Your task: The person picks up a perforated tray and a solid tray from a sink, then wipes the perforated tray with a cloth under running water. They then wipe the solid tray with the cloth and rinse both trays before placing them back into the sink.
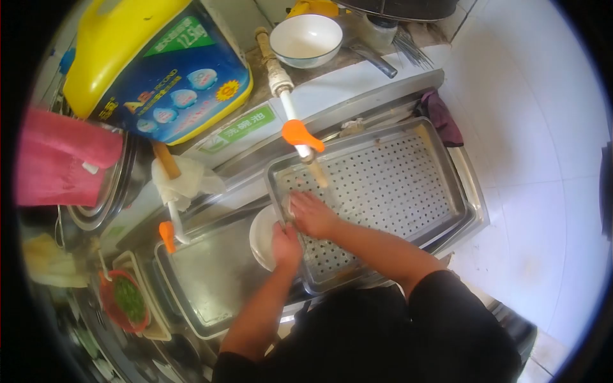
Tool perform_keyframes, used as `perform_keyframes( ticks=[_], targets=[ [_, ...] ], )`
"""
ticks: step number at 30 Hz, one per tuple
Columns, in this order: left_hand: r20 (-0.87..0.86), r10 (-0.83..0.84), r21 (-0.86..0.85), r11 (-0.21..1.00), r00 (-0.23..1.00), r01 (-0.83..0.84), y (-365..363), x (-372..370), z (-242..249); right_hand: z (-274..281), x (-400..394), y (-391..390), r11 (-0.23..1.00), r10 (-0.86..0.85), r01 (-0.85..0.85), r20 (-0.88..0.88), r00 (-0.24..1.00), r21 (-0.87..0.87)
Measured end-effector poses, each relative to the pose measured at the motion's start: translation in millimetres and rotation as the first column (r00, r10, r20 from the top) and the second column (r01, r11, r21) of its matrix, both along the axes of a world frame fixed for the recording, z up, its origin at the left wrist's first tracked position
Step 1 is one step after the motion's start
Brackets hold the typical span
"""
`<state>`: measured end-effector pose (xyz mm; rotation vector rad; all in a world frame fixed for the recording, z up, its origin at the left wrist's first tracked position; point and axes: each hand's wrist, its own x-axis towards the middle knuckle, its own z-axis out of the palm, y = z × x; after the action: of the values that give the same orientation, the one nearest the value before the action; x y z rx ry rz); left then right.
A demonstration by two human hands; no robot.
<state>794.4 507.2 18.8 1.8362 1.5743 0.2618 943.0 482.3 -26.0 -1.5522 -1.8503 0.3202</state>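
My left hand [287, 246] grips a white bowl [260, 238] by its edge, over the near-left side of a perforated metal tray [396, 185]. Close beside it, my right hand [311, 214] is closed at the bowl's right side, its fingers bent over a pale bit of material; I cannot tell what that is. Above my hands, a white tap with an orange handle [301, 135] points down toward the tray. To the left of the bowl lies a flat steel tray or lid [214, 281].
A yellow and blue detergent jug [172, 83] stands at upper left, by a pink cloth [70, 153]. On the back ledge are a white bowl with a dark rim [306, 39] and a knife-like handle [375, 60]. A second orange tap handle [166, 237] and a red basket of greens [128, 300] sit left.
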Motion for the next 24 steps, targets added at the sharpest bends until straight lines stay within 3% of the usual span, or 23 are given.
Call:
perform_keyframes(
  ticks=[1, 3, 4, 5, 6, 7, 9, 10, 12, 14, 15, 16, 17, 18, 19, 20, 22, 24],
  targets=[
    [-0.002, -0.005, -0.005, 1.000, 1.000, 0.005, 0.4, 1.8, 0.3, -4.4, 15.3, 12.6, 1.000, 0.008, -0.006, 0.088, 0.996, -0.028],
    [-0.053, 0.002, 0.003, 1.000, 0.999, -0.002, -0.7, 2.7, 5.3, 9.6, 67.6, 7.6, 0.949, -0.294, 0.285, -0.052, 0.954, -0.132],
    [-0.054, -0.002, -0.004, 1.000, 0.999, 0.001, -2.0, 3.1, 8.5, -22.3, 96.2, 10.9, 0.863, -0.505, 0.497, -0.151, 0.850, -0.090],
    [-0.021, -0.004, 0.003, 1.000, 1.000, 0.004, -2.1, 4.5, 11.6, -33.7, 123.1, -3.5, 0.725, -0.680, 0.678, -0.033, 0.733, 0.122],
    [0.012, -0.005, 0.012, 1.000, 1.000, 0.005, -1.1, 5.8, 11.9, -70.9, 163.3, -18.4, 0.565, -0.805, 0.812, 0.116, 0.581, -0.149],
    [0.012, -0.003, 0.008, 1.000, 1.000, 0.003, -0.7, 5.9, 8.7, 1.7, 189.8, -38.7, 0.627, -0.601, 0.678, 0.315, 0.734, -0.383],
    [0.047, -0.012, 0.073, 0.997, 0.999, 0.008, -2.8, 3.0, 2.6, -120.3, 262.4, -71.8, 0.556, -0.629, 0.831, 0.640, 0.441, -0.026],
    [0.045, -0.010, 0.072, 0.997, 0.999, 0.006, -3.5, 3.7, 3.0, -105.0, 257.8, -68.7, 0.558, -0.627, 0.829, 0.640, 0.444, -0.028],
    [0.088, 0.067, 0.017, 0.997, 0.994, -0.069, -4.8, 7.4, 6.1, -78.6, 236.5, -59.1, 0.336, -0.879, 0.934, 0.316, 0.357, -0.120],
    [0.053, 0.051, 0.048, 0.997, 0.997, -0.054, -4.1, 10.2, 6.6, -101.2, 189.3, -43.1, 0.553, -0.655, 0.828, 0.564, 0.502, -0.095],
    [0.013, 0.039, 0.077, 0.996, 0.999, -0.040, -5.1, 9.6, 7.4, -46.0, 148.3, -22.8, 0.621, -0.750, 0.765, 0.155, 0.643, -0.170],
    [0.008, 0.032, 0.073, 0.997, 0.999, -0.033, -6.0, 10.1, 9.0, -48.4, 117.2, -6.0, 0.662, -0.701, 0.678, 0.055, 0.711, -0.320],
    [0.021, 0.050, 0.054, 0.997, 0.999, -0.051, -6.2, 11.4, 11.2, -58.5, 88.8, -2.2, 0.858, -0.512, 0.511, -0.190, 0.838, -0.055],
    [0.036, 0.069, 0.037, 0.997, 0.997, -0.070, -6.0, 12.9, 12.2, -27.5, 64.8, 1.0, 0.916, -0.384, 0.402, -0.290, 0.877, 0.003],
    [0.034, 0.066, 0.037, 0.997, 0.997, -0.067, -6.3, 13.4, 12.2, 4.7, 52.9, 1.9, 0.954, -0.242, 0.290, -0.378, 0.894, 0.075],
    [0.049, 0.049, 0.064, 0.997, 0.998, -0.052, -6.2, 13.6, 11.9, 3.6, 56.0, 1.5, 0.954, -0.243, 0.292, -0.379, 0.893, 0.075],
    [0.061, 0.034, 0.083, 0.996, 0.998, -0.039, -7.5, 10.0, 11.2, -2.4, 67.6, 0.8, 0.978, -0.167, 0.188, -0.197, 0.966, 0.091],
    [0.041, 0.006, 0.117, 0.993, 0.999, -0.011, -6.5, 8.8, 9.5, -15.3, 119.7, -8.5, 0.942, -0.334, 0.325, -0.281, 0.900, -0.080]
  ],
)
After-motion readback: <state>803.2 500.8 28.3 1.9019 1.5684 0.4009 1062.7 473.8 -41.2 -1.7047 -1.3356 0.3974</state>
